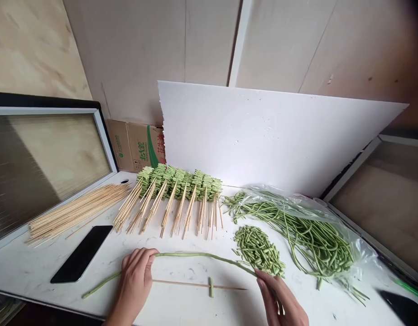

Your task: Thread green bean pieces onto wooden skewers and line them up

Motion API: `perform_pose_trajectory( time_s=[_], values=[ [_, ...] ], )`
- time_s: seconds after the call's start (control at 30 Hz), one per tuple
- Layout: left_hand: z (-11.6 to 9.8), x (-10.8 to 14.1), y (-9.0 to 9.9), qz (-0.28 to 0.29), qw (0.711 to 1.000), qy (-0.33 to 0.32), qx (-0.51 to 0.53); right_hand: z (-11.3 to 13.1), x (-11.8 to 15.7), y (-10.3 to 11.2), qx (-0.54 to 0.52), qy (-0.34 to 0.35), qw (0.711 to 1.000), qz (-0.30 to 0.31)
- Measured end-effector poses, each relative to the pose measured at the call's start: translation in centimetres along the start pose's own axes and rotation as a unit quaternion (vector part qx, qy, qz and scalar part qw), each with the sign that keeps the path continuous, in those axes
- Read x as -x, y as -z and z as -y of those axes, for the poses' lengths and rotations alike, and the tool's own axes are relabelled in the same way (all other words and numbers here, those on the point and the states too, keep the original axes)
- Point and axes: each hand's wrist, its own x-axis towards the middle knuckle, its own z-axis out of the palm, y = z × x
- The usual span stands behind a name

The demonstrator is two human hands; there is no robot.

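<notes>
Basically the left hand [136, 280] is curled around a long green bean [202, 255], the right hand [280, 299] narrowly pinching its far end beside a pile of cut bean pieces [259, 250], just above a skewer [181, 283]; the cardboard box [137, 146] has green Chinese print, hard to read from here

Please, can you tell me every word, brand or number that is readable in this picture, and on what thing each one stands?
"北大荒" (probable reading, a little blurred): large dark characters on the cardboard box.
"花生油" (probable reading, blurred): dark characters at the box's right end, beside its green band.
Small print and the small green mark on the box: too small to read.
</notes>
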Motion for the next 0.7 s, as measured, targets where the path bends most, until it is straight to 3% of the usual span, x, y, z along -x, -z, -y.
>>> perform_pose_trajectory(
  time_s=[0.27, 0.4, 0.7],
  values=[
    [1.8, 0.1, 0.5, 0.018, 0.997, 0.042, -0.065, -0.6, -2.6, 0.4, -0.042, -0.056, 0.997, -0.039],
    [1.7, 0.0, 0.1, 0.044, 0.992, 0.05, -0.103, -0.9, -1.8, 0.2, -0.081, -0.089, 0.988, -0.095],
    [1.6, -0.1, 0.0, 0.032, 0.985, 0.019, -0.167, -1.6, -0.3, 0.4, -0.146, -0.147, 0.976, -0.07]
  ],
)
